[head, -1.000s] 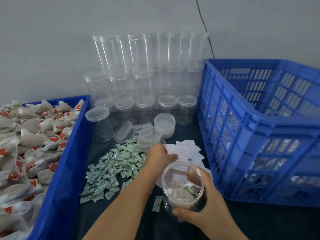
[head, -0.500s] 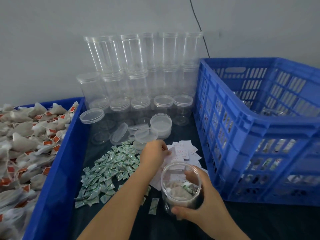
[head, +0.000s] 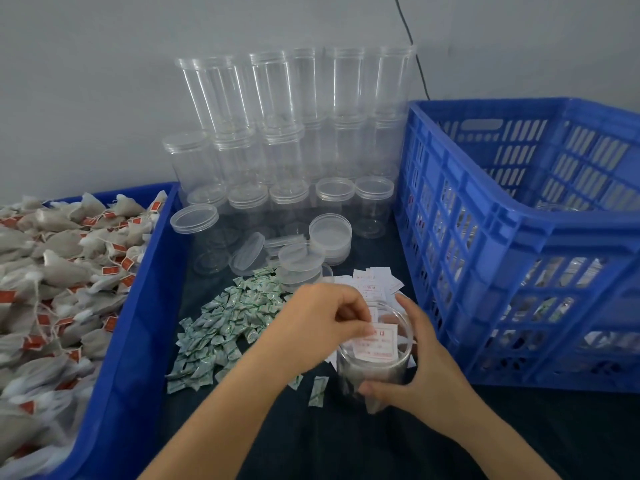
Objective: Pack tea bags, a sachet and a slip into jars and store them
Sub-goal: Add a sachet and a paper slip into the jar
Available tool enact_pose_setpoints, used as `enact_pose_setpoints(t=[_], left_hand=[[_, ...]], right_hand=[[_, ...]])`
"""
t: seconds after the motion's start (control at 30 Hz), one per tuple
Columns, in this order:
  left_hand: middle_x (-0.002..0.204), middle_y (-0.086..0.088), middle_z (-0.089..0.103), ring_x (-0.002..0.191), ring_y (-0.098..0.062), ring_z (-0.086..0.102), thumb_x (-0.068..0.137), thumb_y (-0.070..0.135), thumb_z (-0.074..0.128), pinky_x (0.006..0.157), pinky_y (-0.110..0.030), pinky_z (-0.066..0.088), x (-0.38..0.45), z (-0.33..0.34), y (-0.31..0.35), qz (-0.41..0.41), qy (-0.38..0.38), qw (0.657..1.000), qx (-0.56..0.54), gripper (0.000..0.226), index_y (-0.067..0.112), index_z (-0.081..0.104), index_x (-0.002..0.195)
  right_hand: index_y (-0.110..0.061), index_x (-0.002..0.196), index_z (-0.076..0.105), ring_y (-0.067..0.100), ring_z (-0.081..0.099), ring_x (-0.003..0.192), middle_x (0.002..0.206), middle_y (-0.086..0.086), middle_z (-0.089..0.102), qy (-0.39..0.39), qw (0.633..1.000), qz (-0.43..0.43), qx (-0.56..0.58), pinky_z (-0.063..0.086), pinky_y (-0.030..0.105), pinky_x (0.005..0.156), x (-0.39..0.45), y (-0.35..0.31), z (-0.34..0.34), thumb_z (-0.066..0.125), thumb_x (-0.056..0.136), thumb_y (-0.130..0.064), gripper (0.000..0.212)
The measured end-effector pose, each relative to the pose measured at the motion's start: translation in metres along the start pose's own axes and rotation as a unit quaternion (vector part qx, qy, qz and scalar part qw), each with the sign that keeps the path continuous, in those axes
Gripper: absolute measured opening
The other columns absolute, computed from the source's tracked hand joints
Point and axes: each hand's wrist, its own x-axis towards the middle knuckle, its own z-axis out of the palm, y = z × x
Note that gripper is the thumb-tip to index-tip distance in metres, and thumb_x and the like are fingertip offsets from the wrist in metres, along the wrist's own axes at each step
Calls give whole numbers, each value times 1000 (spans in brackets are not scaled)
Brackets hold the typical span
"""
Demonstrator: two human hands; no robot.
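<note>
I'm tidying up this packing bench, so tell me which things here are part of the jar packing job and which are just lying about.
Part of the job:
- clear plastic jar in the right hand
- white printed paper slip in the left hand
- pile of green sachets
- grey tea bags with red tags
- loose clear lids
- blue slatted crate

Lying about:
- black cable on the wall

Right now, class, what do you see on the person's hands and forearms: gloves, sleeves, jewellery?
Both are bare. The left hand and right hand wear no gloves or rings, and no watch, bracelet or sleeve shows on either forearm as far as the frame reaches.
</note>
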Motion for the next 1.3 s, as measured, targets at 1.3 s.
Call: enact_pose_setpoints(t=[1.3], left_hand=[[86,15,52,79,-2,52,90,27,62,70,-21,44,16,45,-108,-46,168,979,103,8,23,65,97]], right_hand=[[-57,107,53,10,68,80,105,-13,54,-29,942,-64,-328,54,17,52,78,-284,-167,76,45,-61,66]])
